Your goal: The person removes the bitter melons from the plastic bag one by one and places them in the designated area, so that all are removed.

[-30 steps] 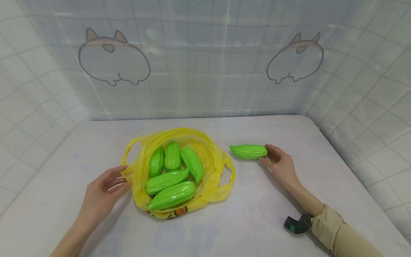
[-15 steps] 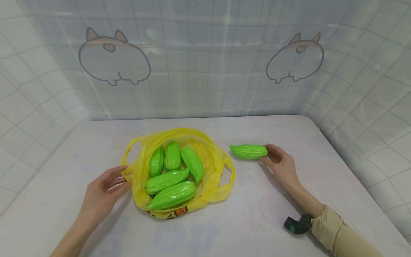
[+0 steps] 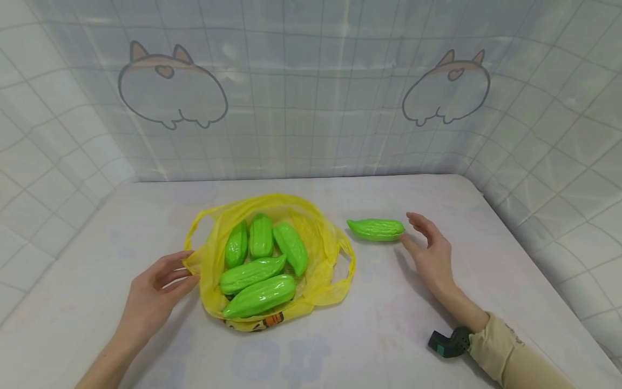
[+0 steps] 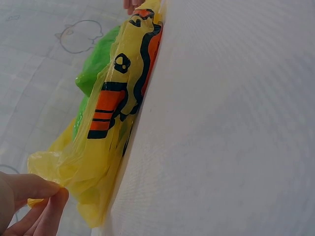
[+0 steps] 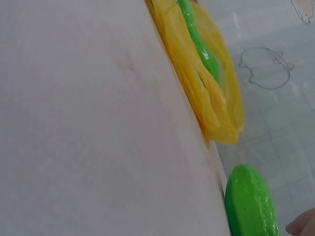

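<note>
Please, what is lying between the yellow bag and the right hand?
One green gourd lies on the table between the bag and the right hand; the head view shows it.

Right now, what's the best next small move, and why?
Probably ease the right hand from the lone green gourd toward the yellow bag: its fingers are spread, that gourd lies on the table, and the left hand pinches the bag, with five gourds inside.

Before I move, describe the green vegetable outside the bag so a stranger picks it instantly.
On the white table, find the yellow bag. Right of it, by the right hand, lies the green vegetable: five others sit in the bag, this alone lies outside.
</note>
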The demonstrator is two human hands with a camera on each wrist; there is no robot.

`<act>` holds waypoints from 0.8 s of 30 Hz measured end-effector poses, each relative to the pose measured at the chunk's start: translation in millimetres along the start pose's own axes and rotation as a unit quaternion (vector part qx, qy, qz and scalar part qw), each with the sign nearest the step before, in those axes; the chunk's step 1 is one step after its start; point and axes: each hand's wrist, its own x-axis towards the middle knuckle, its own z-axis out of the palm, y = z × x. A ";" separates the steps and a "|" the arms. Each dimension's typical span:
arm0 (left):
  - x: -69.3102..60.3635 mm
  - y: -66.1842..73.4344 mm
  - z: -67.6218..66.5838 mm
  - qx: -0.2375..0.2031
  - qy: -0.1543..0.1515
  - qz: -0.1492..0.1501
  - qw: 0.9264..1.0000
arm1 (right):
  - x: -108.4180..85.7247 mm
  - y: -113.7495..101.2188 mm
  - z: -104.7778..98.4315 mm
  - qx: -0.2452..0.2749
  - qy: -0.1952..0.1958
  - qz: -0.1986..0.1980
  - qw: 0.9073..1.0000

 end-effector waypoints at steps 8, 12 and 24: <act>0.5 0.0 -0.2 0.000 0.005 -0.006 1.000 | -8.3 -20.4 6.9 0.036 0.053 -0.044 0.997; 0.1 1.0 0.4 0.007 0.005 -0.001 1.000 | -16.1 -39.4 10.7 0.049 0.078 -0.097 0.991; 0.4 -0.1 0.4 0.008 0.002 -0.009 1.000 | -34.4 -60.3 34.9 0.072 0.048 -0.172 0.981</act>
